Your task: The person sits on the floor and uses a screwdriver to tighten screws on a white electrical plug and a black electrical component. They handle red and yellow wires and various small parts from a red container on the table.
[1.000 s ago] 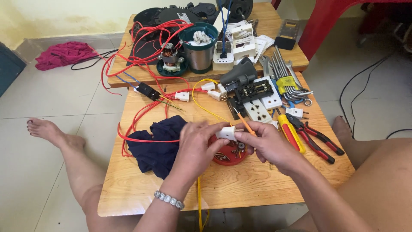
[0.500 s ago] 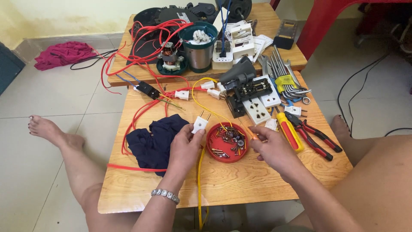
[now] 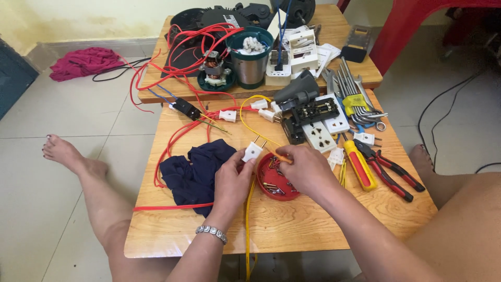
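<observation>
A low wooden table [image 3: 292, 230] fills the centre of the frame; both forearms enter from the bottom edge. A beaded bracelet [image 3: 211, 233] is seen on the left wrist, lower centre.

The left hand [image 3: 233, 180] is closed on a white two-pin plug [image 3: 253, 151], held at frame centre just above the table, pins tilted up and to the right. A yellow cable [image 3: 247, 224] runs from under this hand down to the bottom edge.

The right hand [image 3: 305, 168] is curled, fingertips pinched on a thin orange-tipped item beside the plug; what the item is cannot be told. This hand lies over the right part of a red round dish [image 3: 272, 183] of small metal parts, which rests on the table between the two hands.

Left of the left hand a dark blue cloth [image 3: 190, 172] is noted, lying on the table and crossed by red wires [image 3: 172, 143]. Right of centre lie a yellow-handled screwdriver [image 3: 360, 166] and red-handled pliers [image 3: 394, 175], side by side.

Further up, a white socket strip [image 3: 326, 130] and a black opened housing [image 3: 313, 110] are recorded. On a second table in the upper frame stand a metal cylinder with teal rim [image 3: 250, 60] and a small motor [image 3: 214, 70]. A set of spanners [image 3: 352, 89] is laid at upper right. A magenta cloth [image 3: 83, 61] lies on the tiled floor, upper left.
</observation>
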